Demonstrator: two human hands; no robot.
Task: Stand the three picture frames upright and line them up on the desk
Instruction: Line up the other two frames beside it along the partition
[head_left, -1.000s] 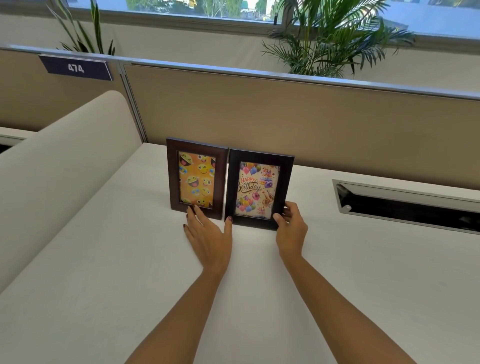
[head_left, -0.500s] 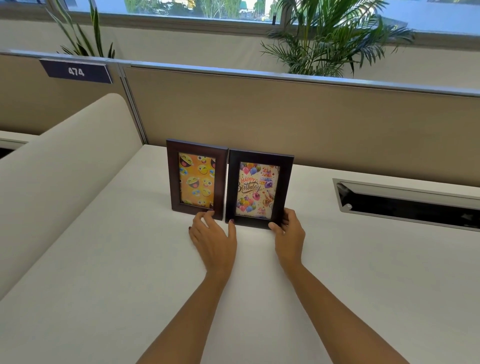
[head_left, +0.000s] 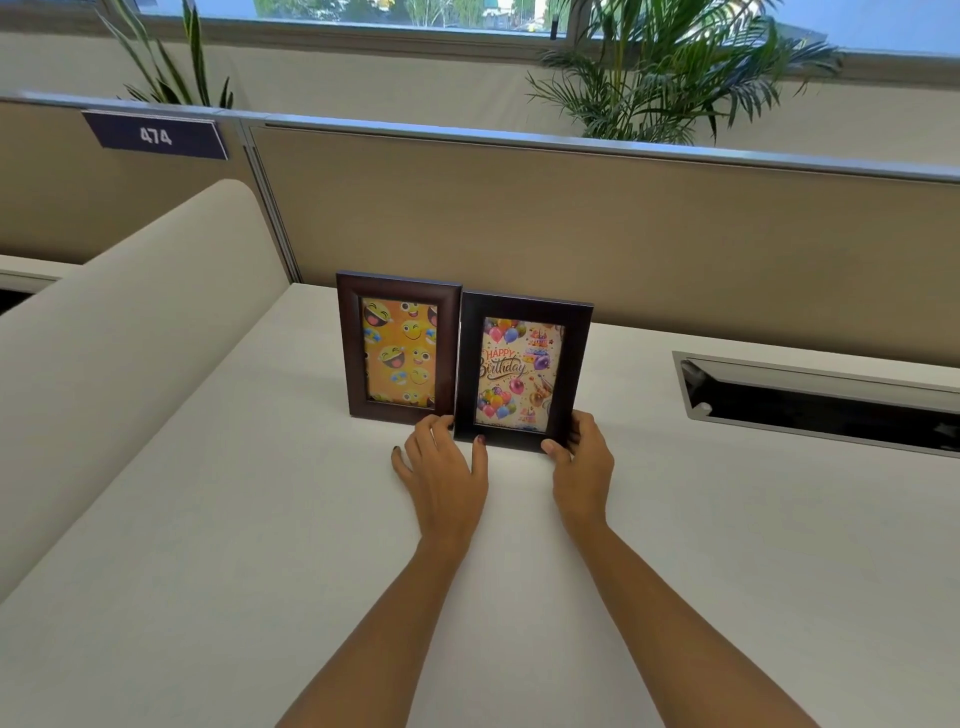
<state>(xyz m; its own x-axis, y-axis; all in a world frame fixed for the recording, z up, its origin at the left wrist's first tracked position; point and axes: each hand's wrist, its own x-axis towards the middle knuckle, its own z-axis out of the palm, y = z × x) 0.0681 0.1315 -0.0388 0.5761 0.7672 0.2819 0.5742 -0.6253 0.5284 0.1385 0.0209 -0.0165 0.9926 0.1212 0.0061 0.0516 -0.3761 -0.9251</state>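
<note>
Standing upright at centre of the head view, two dark brown wooden picture frames sit side by side, edges touching, on the white desk (head_left: 208, 545). The emoji-print frame (head_left: 399, 347) is on the left; the "Happy Birthday" balloon-print frame (head_left: 522, 375) is on the right, slightly nearer the camera. The left hand (head_left: 444, 474) lies palm-down, fingers spread, thumb tip at the birthday frame's lower left corner, fingertips at the emoji frame's base. The right hand (head_left: 583, 465) pinches the birthday frame's lower right corner, thumb in front, fingers behind. No third frame is seen.
</note>
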